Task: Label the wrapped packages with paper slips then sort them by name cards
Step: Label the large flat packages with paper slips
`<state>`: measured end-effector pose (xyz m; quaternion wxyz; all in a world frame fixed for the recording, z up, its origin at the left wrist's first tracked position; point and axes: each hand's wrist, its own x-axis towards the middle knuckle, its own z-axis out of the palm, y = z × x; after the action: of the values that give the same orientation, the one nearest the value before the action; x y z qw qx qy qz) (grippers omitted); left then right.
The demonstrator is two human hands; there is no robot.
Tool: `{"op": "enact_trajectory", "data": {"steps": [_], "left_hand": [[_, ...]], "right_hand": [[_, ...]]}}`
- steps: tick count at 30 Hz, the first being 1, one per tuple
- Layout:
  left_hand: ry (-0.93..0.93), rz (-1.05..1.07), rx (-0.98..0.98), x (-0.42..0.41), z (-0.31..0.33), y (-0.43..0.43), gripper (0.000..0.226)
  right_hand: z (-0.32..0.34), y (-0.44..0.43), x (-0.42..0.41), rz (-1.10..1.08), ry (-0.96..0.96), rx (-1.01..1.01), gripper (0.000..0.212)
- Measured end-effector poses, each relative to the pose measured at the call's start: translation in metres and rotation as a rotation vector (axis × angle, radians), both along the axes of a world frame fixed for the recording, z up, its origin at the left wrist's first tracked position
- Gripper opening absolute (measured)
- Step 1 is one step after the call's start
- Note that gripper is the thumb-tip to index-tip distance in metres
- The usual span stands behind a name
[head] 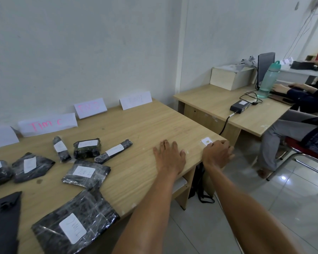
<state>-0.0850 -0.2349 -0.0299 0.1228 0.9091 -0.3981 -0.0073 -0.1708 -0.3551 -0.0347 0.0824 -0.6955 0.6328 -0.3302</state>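
On the desk (136, 125), seven labelled packages (86, 173), four name cards (48, 123), one loose slip (206, 141)

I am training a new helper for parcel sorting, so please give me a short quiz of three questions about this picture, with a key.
1. True or false: the left hand lies flat on the table.
2. The small loose paper slip lies: A at the table's right edge, by the right hand; B at its left edge; C in its middle.
3. How many name cards lean against the wall?
Key: 1 true; 2 A; 3 four.
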Motion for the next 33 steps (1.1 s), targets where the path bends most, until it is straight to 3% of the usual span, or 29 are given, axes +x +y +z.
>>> {"op": "enact_trajectory", "data": {"steps": [12,18,27,33], "left_hand": [[-0.005,0.005,-0.007,0.001,0.002,0.0,0.062],[-0.006,0.005,-0.015,0.0,0.0,0.0,0.062],[-0.015,0.008,-0.017,0.0,0.002,0.002,0.062],[-0.003,0.01,-0.028,0.0,0.001,0.001,0.062]], "right_hand": [[-0.001,0.002,0.003,-0.076,-0.057,0.028,0.041],[-0.001,-0.002,0.007,-0.009,-0.025,-0.013,0.025],[0.002,0.001,0.005,0.001,-0.061,-0.012,0.03],[0.0,0.005,0.012,0.182,-0.199,-0.148,0.023]]}}
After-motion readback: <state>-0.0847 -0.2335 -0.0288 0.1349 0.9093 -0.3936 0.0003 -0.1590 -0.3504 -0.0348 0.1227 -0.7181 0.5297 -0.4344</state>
